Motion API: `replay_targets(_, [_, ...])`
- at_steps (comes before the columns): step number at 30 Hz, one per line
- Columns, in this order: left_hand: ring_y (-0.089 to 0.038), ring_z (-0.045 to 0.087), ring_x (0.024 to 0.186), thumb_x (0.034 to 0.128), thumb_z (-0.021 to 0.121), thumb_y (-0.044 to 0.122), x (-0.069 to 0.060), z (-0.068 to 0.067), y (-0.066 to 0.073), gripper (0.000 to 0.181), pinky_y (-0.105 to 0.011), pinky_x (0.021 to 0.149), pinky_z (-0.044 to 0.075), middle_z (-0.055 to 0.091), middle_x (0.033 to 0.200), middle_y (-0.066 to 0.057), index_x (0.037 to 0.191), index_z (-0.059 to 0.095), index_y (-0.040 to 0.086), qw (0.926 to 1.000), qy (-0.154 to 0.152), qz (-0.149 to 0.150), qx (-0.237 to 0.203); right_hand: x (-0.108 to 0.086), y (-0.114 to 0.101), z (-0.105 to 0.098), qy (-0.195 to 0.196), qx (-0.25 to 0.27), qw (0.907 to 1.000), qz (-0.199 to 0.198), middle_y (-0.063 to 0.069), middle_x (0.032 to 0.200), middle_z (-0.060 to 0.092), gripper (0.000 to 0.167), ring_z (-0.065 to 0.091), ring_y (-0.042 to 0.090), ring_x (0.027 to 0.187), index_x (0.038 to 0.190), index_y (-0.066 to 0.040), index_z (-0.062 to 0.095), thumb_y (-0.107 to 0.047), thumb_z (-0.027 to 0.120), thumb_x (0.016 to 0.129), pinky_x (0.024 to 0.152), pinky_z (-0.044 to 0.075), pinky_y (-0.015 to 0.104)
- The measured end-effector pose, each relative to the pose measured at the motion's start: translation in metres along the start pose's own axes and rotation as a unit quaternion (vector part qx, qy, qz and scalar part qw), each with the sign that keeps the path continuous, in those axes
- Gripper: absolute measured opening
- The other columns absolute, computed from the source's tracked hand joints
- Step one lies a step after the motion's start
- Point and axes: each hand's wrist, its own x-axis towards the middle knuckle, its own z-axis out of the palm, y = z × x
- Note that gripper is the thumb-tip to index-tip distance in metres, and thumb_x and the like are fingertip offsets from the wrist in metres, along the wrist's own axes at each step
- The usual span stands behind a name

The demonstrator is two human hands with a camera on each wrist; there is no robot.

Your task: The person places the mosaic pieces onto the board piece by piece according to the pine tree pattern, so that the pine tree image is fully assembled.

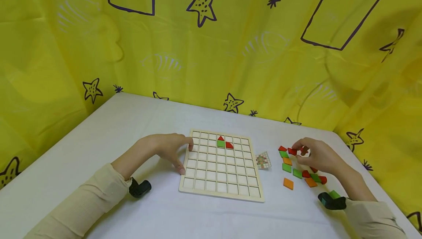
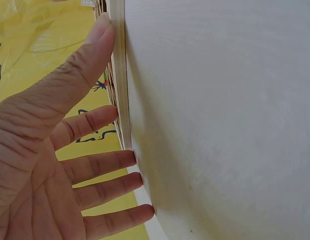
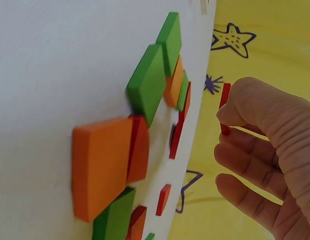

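Noted beneath the right grip (image 1: 318, 154): white tabletop (image 1: 105, 132); beyond it: creased yellow curtain (image 1: 224, 74), printed with dark-outlined starfish (image 1: 202, 6).

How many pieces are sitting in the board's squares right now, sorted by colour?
Red pieces: 2
Green piece: 1
Total on the board: 3

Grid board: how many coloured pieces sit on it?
3 on the board: a red triangle, top row; a green piece directly below; a red piece right of the green one. None seems hidden; the left hand covers at most its edge.
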Motion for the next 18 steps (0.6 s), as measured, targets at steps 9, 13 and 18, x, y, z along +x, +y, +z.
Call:
replay_targets(9, [-0.019,0.054,0.110,0.0719,0.094,0.039,0.000,0.000,0.001,0.064,-0.042,0.098,0.046,0.060,0.123,-0.002,0.120,0.057,0.020,1.0000,-0.001,-0.004,0.000,0.010,-0.020,-0.001,0.018,-0.018,0.9984,-0.050,0.000,0.100,0.070,0.029,0.060,0.017,0.083,0.108,-0.007,0.072,-0.004,0.082,0.081,0.064,0.050,0.025])
replay_targets(13, [-0.019,0.054,0.109,0.0720,0.094,0.040,0.001,0.001,-0.001,0.064,-0.042,0.097,0.046,0.060,0.122,-0.002,0.120,0.057,0.020,1.0000,-0.001,-0.002,0.002,0.015,-0.030,0.000,0.018,-0.017,0.9977,-0.063,-0.003,0.098,0.069,0.029,0.062,0.020,0.084,0.107,-0.008,0.072,-0.004,0.083,0.080,0.064,0.050,0.026])
replay_targets(18, [-0.018,0.054,0.109,0.0724,0.094,0.039,0.001,0.001,-0.001,0.064,-0.042,0.097,0.046,0.060,0.123,-0.002,0.120,0.057,0.020,1.0000,-0.002,-0.002,-0.001,0.021,-0.041,0.001,0.016,-0.017,0.9972,-0.070,-0.006,0.097,0.068,0.029,0.061,0.020,0.085,0.106,-0.011,0.072,-0.005,0.081,0.080,0.065,0.050,0.026])
